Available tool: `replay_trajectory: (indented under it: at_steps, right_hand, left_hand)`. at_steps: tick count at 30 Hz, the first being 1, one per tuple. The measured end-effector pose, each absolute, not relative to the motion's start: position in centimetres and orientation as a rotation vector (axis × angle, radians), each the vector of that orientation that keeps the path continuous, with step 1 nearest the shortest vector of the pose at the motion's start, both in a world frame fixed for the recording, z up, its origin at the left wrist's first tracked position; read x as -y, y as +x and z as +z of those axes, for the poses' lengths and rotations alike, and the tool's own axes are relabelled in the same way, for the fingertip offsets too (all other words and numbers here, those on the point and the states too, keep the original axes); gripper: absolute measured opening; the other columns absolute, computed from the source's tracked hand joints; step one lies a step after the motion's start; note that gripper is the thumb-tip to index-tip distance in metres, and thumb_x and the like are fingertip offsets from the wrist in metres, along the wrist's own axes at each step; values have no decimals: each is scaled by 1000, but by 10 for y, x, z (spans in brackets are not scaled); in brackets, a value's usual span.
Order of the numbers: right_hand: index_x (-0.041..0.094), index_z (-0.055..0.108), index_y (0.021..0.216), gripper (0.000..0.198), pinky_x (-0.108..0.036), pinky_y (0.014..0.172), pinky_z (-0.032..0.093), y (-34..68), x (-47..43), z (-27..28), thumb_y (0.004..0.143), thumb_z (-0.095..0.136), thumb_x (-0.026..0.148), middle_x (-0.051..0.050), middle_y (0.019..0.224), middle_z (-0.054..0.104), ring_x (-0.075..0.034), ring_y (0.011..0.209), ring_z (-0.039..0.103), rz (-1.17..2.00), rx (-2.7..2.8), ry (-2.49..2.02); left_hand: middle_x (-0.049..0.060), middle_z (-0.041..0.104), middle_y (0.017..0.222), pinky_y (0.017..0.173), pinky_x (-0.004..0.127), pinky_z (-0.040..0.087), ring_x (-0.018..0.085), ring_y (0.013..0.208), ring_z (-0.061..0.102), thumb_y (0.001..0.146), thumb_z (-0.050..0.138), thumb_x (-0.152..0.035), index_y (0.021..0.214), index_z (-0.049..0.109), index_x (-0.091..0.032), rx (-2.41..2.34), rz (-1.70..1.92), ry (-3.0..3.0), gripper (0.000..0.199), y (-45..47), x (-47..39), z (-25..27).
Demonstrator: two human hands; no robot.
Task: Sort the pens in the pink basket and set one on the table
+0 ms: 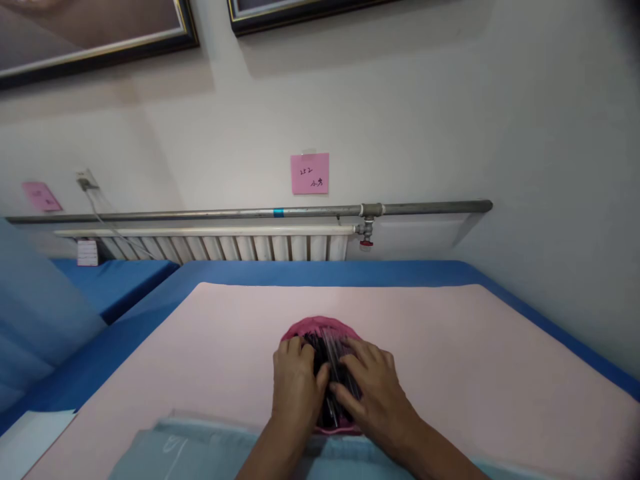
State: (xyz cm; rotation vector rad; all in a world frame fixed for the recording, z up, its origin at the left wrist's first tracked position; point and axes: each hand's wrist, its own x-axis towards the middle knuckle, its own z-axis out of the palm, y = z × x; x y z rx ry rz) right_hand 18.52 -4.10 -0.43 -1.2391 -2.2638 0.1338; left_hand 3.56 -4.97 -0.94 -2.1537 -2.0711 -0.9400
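Note:
A round pink basket (pixel 320 321) sits low in the middle of the table, filled with slender black and clear pen-like sticks (pixel 331 357). On the basket's left side is my left hand (pixel 296 383), its fingers curled over and their tips hidden; the thumb reaches in against the sticks. From the right, my right hand (pixel 367 383) leans over the basket with bent fingers and thumb apart, touching the sticks. Whether any stick is lifted in either hand cannot be made out.
A pale pink sheet (pixel 435 347) covers the blue-edged table (pixel 330 272). Light blue folded cloth (pixel 210 447) lies at the near edge, white paper (pixel 35 433) at the left. Behind stand a radiator (pixel 260 247) and a pipe (pixel 225 215) along the wall.

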Motion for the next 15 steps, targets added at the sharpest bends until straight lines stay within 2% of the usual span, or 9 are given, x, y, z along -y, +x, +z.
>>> replay_trajectory:
  at_steps: [7, 15]
  right_hand:
    - [20, 59, 83, 11, -45, 86, 37, 184, 40, -9, 73, 58, 24, -11, 115, 57, -29, 104, 48, 99, 2263, -1235]
    - [18, 59, 79, 8, -45, 83, 39, 180, 39, -9, 73, 53, 19, -13, 114, 58, -29, 102, 50, 98, 2265, -1274]
  left_hand:
    - [11, 58, 99, 83, 43, 38, 29, 97, 47, 75, 55, -25, 76, 65, -15, 2131, -749, -2127, 14, 38, 47, -10]
    - [13, 60, 98, 82, 43, 37, 30, 96, 47, 74, 54, -26, 75, 67, -15, 2230, -740, -2152, 17, 38, 43, -8]
